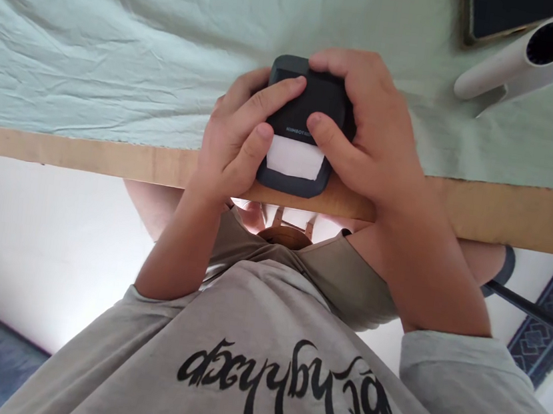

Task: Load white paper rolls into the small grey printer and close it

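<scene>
A black handheld label printer (307, 113) is between my two hands at the table's front edge. A strip of white label paper (295, 158) lies across its lower part, below the small printed brand lettering. My left hand (238, 132) wraps its left side, with one fingertip on the top face and the thumb beside the white paper. My right hand (372, 125) grips the right side. Its index finger curls over the far corner and its thumb presses on the top face. The printer's underside is hidden.
A pale green cloth (125, 47) with wrinkles covers the table, ending at a bare wooden edge (71, 152). At the upper right stand a white tube-shaped device (500, 66) with a dark round opening and a dark-screened phone (512, 14). A wooden stool (285, 236) shows beneath me.
</scene>
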Action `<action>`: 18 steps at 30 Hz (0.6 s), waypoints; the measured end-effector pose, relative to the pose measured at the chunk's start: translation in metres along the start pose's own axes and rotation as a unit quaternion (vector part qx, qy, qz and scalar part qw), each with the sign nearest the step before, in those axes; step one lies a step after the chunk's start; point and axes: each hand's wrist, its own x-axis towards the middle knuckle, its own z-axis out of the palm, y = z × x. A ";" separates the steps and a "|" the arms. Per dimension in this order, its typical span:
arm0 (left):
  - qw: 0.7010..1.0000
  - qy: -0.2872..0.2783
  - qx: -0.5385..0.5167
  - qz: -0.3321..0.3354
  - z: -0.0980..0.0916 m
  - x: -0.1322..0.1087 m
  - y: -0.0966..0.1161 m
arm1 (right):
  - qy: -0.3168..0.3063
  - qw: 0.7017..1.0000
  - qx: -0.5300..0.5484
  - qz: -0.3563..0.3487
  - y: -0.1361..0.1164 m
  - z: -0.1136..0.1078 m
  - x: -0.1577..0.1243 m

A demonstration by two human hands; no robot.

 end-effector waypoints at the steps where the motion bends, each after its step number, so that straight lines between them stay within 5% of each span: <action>1: 1.000 -0.003 0.002 -0.017 0.000 0.000 0.002 | 0.001 1.000 -0.002 -0.003 0.000 0.001 0.000; 5: 0.999 0.005 0.038 0.026 0.001 0.000 0.006 | 0.003 0.999 -0.011 -0.033 0.003 0.003 0.001; 7: 0.999 0.017 0.039 -0.009 0.001 0.001 0.008 | 0.001 1.000 -0.015 -0.019 0.002 0.004 0.001; 9: 0.997 -0.005 0.040 0.066 0.002 0.001 0.009 | -0.001 1.000 -0.016 -0.007 0.001 0.004 0.001; 13: 0.999 -0.006 0.044 -0.012 0.001 -0.002 0.011 | -0.009 1.000 -0.021 -0.022 -0.003 0.001 0.002; 18: 0.996 -0.043 0.077 -0.012 -0.004 -0.013 0.013 | -0.022 0.999 -0.026 0.011 -0.005 -0.003 -0.001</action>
